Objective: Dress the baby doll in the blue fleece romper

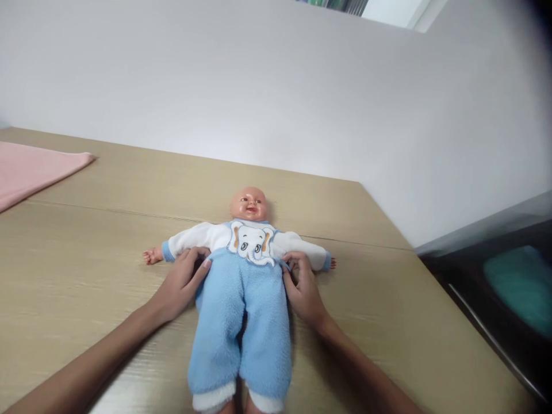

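Note:
A baby doll (249, 206) lies on its back on the wooden table, head away from me and both arms spread out. It wears a fleecy romper (241, 293) with blue legs, white sleeves and an elephant patch on the chest. My left hand (185, 279) is closed at the left side of the waist, thumb and fingers pinching the blue cloth. On the opposite side my right hand (302, 284) pinches the romper's edge just below the sleeve. The doll's feet are cut off by the bottom of the view.
A pink cloth (38, 169) lies flat at the table's far left. The table (107, 241) meets a pale wall (194, 86) at the back. Beyond its right edge stands a dark chair-like object with a teal patch (520, 287).

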### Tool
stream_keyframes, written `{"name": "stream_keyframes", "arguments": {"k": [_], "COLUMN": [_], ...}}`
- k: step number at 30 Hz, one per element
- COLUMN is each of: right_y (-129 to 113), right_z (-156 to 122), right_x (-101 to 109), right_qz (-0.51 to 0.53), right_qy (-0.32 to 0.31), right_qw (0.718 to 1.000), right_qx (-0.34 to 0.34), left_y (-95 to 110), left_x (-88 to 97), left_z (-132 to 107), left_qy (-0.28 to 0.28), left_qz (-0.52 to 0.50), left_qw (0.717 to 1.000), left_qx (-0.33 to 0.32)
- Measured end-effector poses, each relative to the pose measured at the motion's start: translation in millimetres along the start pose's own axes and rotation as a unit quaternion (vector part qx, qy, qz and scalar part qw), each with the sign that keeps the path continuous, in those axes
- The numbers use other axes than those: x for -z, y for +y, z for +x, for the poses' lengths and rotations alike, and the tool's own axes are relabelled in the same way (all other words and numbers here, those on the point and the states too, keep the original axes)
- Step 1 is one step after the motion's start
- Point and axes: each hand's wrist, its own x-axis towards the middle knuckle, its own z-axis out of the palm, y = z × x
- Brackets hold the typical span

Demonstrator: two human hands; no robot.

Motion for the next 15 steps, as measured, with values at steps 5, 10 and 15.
{"name": "stream_keyframes", "arguments": {"k": [5,10,15], "right_y": [7,8,16], "right_z": [-1,-1,4], "right_x": [6,16,45], "right_qz": [-0.130,-0.213,-0.292], "right_qy": [-0.044,-0.050,0.001], "right_qw": [0.991,0.975,0.947], "right_qx": [0.003,0.045,0.132], "left_y": [0,-10,-20], "left_x": [7.3,-0.4,-2.4], "left_z": [3,8,9], "left_qy": [-0.022,0.013,0.124], "left_qz": [-0.100,-0.016,0.101], "left_qw": [0.995,1.000,0.981], "left_qx": [0.017,-0.008,-0.108]}}
